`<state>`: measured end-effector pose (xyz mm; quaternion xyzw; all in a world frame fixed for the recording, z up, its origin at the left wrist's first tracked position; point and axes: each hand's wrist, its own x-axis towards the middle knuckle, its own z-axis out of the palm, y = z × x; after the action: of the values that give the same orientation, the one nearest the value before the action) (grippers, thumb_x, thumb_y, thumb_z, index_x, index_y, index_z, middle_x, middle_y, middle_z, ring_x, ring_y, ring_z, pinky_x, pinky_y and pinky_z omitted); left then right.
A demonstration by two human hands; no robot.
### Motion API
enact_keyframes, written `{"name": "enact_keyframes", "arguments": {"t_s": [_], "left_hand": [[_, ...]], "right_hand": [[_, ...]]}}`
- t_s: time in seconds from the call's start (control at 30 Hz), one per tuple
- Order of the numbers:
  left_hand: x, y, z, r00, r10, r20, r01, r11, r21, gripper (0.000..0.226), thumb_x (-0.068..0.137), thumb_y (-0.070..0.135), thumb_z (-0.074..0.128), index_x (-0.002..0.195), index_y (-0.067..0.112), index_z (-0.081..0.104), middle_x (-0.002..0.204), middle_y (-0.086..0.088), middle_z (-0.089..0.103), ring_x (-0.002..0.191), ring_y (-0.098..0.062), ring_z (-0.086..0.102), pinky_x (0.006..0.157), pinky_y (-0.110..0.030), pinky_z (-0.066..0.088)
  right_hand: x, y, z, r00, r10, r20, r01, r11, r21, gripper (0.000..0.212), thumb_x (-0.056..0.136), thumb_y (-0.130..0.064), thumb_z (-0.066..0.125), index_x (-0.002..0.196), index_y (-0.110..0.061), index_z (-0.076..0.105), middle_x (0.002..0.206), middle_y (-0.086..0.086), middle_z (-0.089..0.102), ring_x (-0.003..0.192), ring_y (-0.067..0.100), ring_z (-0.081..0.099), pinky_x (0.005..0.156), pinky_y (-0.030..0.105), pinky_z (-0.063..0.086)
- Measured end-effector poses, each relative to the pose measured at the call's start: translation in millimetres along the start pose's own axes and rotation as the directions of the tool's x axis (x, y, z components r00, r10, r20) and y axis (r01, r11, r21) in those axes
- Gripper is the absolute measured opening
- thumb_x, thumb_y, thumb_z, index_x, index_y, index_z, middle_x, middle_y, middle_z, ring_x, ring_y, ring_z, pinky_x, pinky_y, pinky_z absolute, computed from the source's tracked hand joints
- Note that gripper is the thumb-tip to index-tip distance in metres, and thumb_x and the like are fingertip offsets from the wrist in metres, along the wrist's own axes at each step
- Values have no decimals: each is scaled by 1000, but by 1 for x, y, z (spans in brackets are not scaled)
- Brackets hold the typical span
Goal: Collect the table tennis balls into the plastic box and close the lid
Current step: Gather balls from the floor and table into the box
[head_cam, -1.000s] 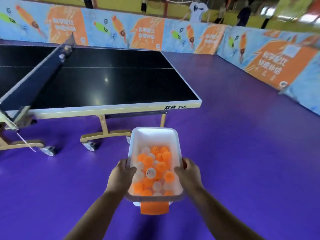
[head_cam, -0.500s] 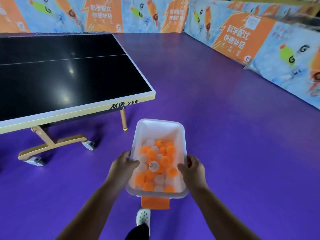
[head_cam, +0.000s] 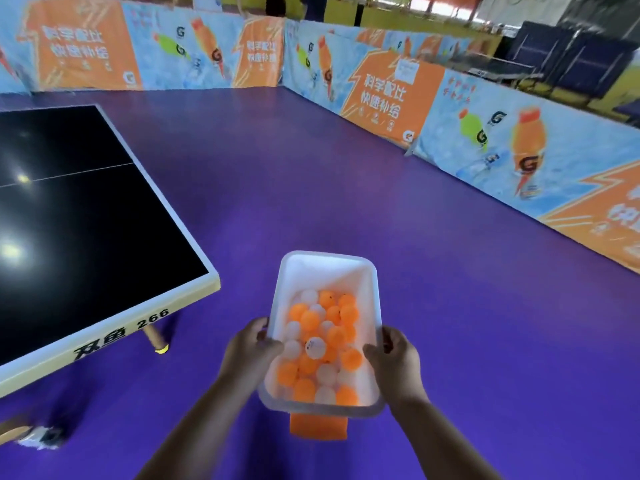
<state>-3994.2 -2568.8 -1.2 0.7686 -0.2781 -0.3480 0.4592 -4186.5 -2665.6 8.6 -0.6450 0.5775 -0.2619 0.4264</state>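
I carry a translucent white plastic box (head_cam: 325, 271) in front of me above the purple floor. Several orange and white table tennis balls (head_cam: 320, 348) lie heaped in its near half. My left hand (head_cam: 247, 351) grips the box's left rim, thumb over the edge. On the opposite rim my right hand (head_cam: 393, 360) grips the same way. An orange flap (head_cam: 318, 426) hangs below the box's near end. The box has no lid on it, and no lid is in view.
A black table tennis table (head_cam: 86, 216) marked 266 fills the left side, its corner close to the box. Orange and blue barrier boards (head_cam: 391, 95) fence the purple floor (head_cam: 433, 271) at the back and right. A caster foot (head_cam: 38, 436) sits at lower left.
My view has swung to the right: the table slid off to the left and the right barriers came closer. Both hands keep the same hold on the box.
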Motion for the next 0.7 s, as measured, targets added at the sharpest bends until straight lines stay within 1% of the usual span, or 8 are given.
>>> {"name": "enact_keyframes", "arguments": {"t_s": [0.17,0.27,0.37,0.4,0.47,0.5,0.6,0.7], "left_hand": [[111,29,10,1000,14,17,-14,1000,5,34,60,30,62,93,35,58,76,10,66,71,-3,60,56,-20,43],[183,41,14,1000,10,-6,-10,1000,25,36,62,30,62,98,33,61,77,10,68,71,-3,63,55,-20,44],[258,59,16,999,-21,-49,23,998,51,34,59,31,62,93,29,63,67,9,64,61,2,59,49,-12,40],[284,67,16,997,-29,-72,33,998,48,34,56,33,59,89,28,63,65,7,63,60,-1,59,50,-15,42],[336,84,14,992,-28,-124,34,998,49,43,49,41,56,87,23,65,68,1,66,65,-16,63,60,-30,48],[360,93,11,988,-26,-153,35,998,53,47,47,44,55,86,21,65,70,-1,66,67,-21,63,63,-33,49],[423,119,-1,965,-80,-250,77,997,-22,26,55,31,60,80,32,62,70,3,64,65,-16,58,65,-33,47],[478,135,-20,936,-135,-326,100,988,-121,40,59,22,66,99,26,66,81,1,68,72,-17,62,67,-32,49]], "right_hand": [[110,-33,19,1000,-7,19,7,1000,26,30,81,-3,61,71,-30,52,72,-11,59,63,3,53,47,12,37],[189,-46,42,999,3,54,-5,999,36,30,80,-2,62,73,-30,53,73,-10,60,67,13,55,52,19,42],[273,-62,70,994,-14,105,9,999,45,30,80,-2,62,76,-29,53,74,-12,60,68,11,56,56,21,44],[303,-71,79,992,-22,128,16,999,49,27,80,-2,62,79,-28,55,75,-12,61,69,10,57,57,21,44],[362,-91,99,985,-35,168,27,998,51,25,80,-3,62,87,-26,56,77,-14,61,70,4,56,56,18,43],[389,-102,108,982,-44,185,35,998,52,25,80,-2,62,89,-25,56,77,-14,60,69,2,55,55,17,42],[462,-140,138,966,-83,246,72,996,51,26,81,-2,61,92,-25,55,78,-15,59,70,-2,54,54,15,40],[523,-177,173,943,-125,308,118,992,40,27,82,-3,61,96,-26,54,80,-16,59,73,-2,54,56,18,42]]}}
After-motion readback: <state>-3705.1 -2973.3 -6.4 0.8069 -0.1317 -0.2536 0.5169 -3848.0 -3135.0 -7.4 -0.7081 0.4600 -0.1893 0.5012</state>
